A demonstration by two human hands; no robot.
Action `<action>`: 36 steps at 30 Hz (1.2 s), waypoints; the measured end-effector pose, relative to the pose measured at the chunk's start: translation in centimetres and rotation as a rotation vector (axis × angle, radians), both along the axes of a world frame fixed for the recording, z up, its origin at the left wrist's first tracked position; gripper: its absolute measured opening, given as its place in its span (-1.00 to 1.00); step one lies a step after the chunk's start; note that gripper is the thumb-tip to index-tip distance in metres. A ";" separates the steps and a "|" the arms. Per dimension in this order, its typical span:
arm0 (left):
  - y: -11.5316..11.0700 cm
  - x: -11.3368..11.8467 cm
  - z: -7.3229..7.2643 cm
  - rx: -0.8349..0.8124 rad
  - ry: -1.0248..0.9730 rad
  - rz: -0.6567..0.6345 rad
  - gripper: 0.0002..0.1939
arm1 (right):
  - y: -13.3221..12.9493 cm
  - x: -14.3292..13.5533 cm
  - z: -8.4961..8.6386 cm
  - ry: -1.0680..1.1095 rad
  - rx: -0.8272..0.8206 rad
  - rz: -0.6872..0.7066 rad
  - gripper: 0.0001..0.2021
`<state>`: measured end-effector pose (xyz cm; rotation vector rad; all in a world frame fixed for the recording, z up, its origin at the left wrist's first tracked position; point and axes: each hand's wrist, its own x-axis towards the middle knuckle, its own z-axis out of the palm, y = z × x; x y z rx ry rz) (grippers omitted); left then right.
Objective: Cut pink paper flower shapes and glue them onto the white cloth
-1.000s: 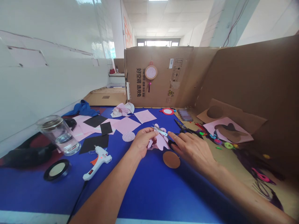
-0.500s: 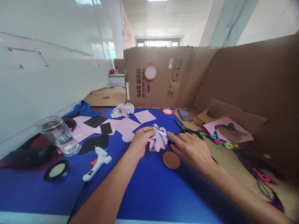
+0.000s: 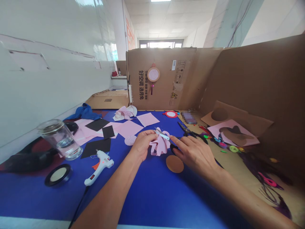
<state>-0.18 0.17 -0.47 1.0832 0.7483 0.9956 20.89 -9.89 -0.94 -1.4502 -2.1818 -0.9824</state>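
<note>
Between my hands hangs a pink paper piece (image 3: 160, 146) with scalloped, petal-like edges. My left hand (image 3: 145, 144) pinches its upper left edge. Scissors (image 3: 163, 135) with pale metal blades lie across the top of the paper. My right hand (image 3: 194, 152) is closed on their dark handle, partly hidden by the fingers, with the index finger stretched toward the blades. Just below the paper, a round brown disc (image 3: 174, 164) rests on the blue table (image 3: 147, 197).
A glue gun (image 3: 100, 167) with a cord, a glass jar of water (image 3: 63, 141) and a round black-rimmed object (image 3: 58, 175) stand left. Pink sheets (image 3: 130, 128) and black squares (image 3: 108, 132) lie behind. Dark scissors (image 3: 184, 128) and colourful bits are right, before cardboard walls (image 3: 164, 95).
The pink paper has shifted slightly left and turned a little, showing its petals more broadly. Both hands keep nearly the same place and hold.
</note>
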 end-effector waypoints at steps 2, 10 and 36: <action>-0.1 0.0 0.1 0.004 0.004 0.001 -0.74 | 0.0 0.0 0.0 -0.008 -0.002 -0.002 -0.68; 0.0 -0.1 0.1 0.022 0.032 0.012 -0.70 | 0.0 0.2 -0.2 -0.023 0.001 0.016 -0.70; 0.5 -0.9 1.0 -0.030 0.055 -0.020 -0.81 | 0.9 0.7 -0.1 -0.020 0.021 0.096 -0.71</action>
